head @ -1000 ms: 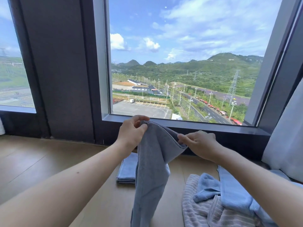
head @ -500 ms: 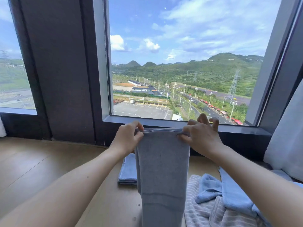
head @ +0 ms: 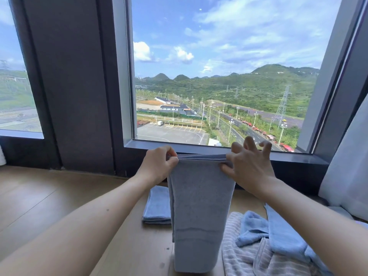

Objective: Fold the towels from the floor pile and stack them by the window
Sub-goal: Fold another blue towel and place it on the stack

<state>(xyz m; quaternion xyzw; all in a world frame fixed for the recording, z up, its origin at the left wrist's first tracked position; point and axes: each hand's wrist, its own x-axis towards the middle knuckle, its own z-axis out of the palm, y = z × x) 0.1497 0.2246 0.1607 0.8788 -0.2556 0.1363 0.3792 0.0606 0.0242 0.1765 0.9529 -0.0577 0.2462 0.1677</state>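
Note:
A grey towel [head: 201, 212] hangs in front of me, folded lengthwise into a narrow strip with its top edge stretched flat. My left hand [head: 159, 166] pinches the top left corner. My right hand [head: 248, 164] pinches the top right corner with thumb and forefinger, its other fingers spread upward. Behind the hanging towel, a folded blue towel [head: 156, 206] lies on the wooden floor below the window [head: 219, 86]. The floor pile sits at lower right: a striped grey towel [head: 249, 259] under crumpled light blue towels [head: 278, 232].
The dark window sill [head: 298, 156] runs just behind my hands. A dark wall pillar [head: 69, 86] stands to the left. A white curtain [head: 346, 172] hangs at the right edge. Wooden floor [head: 49, 196] stretches to the left.
The towel went from bunched between my hands to pulled taut as a flat strip. My right hand took the top right corner and my hands moved apart and level.

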